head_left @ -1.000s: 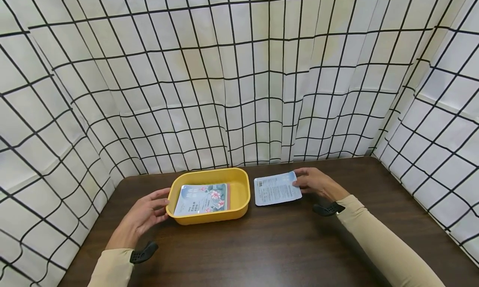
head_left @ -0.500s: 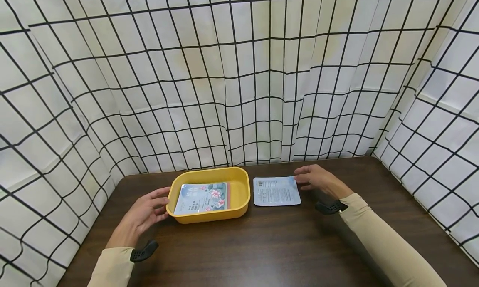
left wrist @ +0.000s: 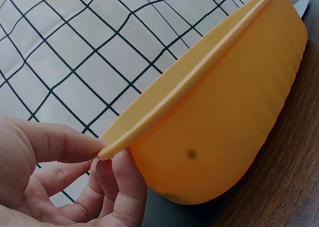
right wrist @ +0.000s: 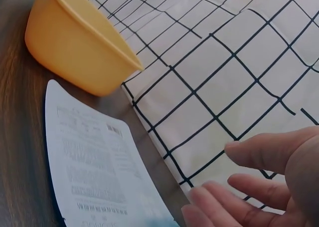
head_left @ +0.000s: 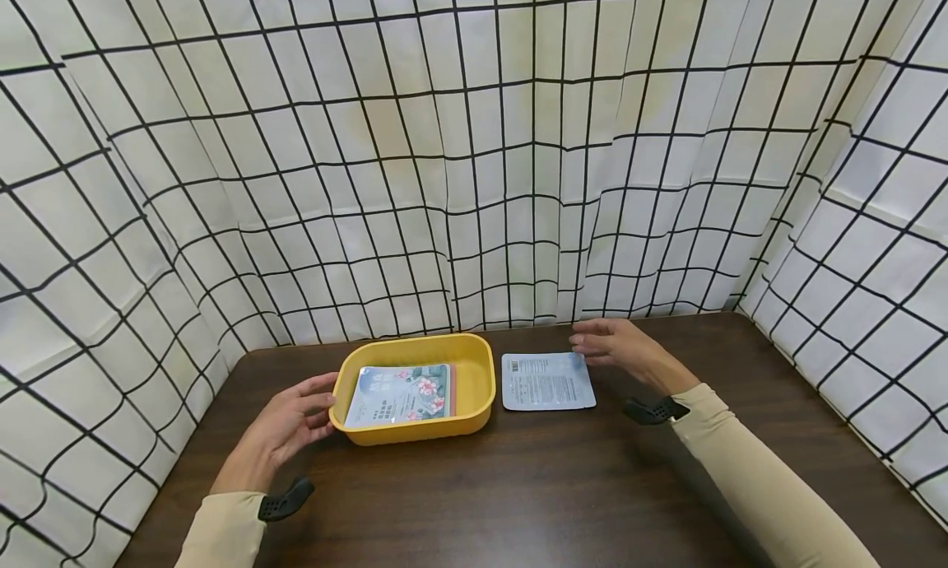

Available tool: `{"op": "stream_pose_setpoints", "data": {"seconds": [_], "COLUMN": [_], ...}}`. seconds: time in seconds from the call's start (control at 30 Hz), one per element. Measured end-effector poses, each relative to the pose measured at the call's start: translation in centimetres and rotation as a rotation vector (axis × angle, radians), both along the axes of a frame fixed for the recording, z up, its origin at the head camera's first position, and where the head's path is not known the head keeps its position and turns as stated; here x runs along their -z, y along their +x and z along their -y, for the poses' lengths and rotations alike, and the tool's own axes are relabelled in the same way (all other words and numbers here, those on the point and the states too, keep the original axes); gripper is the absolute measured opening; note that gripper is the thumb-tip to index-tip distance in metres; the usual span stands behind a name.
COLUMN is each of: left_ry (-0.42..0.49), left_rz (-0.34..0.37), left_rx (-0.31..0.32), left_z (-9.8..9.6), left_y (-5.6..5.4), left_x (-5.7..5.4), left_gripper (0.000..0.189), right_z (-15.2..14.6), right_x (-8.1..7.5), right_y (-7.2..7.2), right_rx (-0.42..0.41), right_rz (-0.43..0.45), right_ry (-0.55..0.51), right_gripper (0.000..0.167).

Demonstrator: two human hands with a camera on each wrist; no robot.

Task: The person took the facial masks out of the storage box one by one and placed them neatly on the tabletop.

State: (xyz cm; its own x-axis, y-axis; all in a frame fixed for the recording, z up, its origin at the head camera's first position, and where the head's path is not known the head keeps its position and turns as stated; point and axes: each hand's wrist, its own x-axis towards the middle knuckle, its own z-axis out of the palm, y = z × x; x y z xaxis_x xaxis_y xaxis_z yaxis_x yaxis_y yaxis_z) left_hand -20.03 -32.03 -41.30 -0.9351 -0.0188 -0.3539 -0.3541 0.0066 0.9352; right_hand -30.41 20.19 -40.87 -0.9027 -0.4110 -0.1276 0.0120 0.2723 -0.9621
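Note:
My left hand (head_left: 285, 420) pinches the left rim of a yellow plastic tub (head_left: 483, 412), thumb on top and fingers beneath in the left wrist view. Inside the tub lies a pale blue sachet (head_left: 396, 397) with pink flowers, and a pink edge (head_left: 453, 395) shows from under it. Flat on the table, just right of the tub, is another light blue sachet (head_left: 548, 383) with its printed text side up. Over that sachet's far right corner hovers my right hand (head_left: 629, 354); in the right wrist view its fingers (right wrist: 259, 182) are relaxed, apart from the sachet and holding nothing.
Everything stands on a dark brown wooden table (head_left: 474, 502). A white curtain with black grid lines (head_left: 489, 181) closes off the back and both sides, close behind the tub.
My right hand has let go of the sachet, which now lies flat and straighter on the table. The hand has then shifted slightly up and left. The left hand stays on the tub.

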Motion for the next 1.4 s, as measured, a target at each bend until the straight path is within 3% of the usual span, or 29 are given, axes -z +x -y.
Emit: {"op": "stream_pose_setpoints", "data": {"seconds": [0.33, 0.73, 1.4], "left_ry": [0.004, 0.01, 0.017], "left_rz": [-0.003, 0.009, 0.012], "left_rx": [0.003, -0.018, -0.016], "left_z": [0.0, 0.0, -0.2], "left_y": [0.0, 0.0, -0.1], "left_x": [0.1, 0.1, 0.0], "left_gripper": [0.063, 0.061, 0.062], "right_z": [1.3, 4.4, 8.8], "right_x": [-0.5, -0.8, -2.1], "right_y": [0.1, -0.4, -0.4], "right_rx": [-0.013, -0.054, -0.161], "right_rz": [-0.02, -0.061, -0.011], "right_ry": [-0.119, -0.088, -0.18], "right_gripper": [0.055, 0.066, 0.061]}}
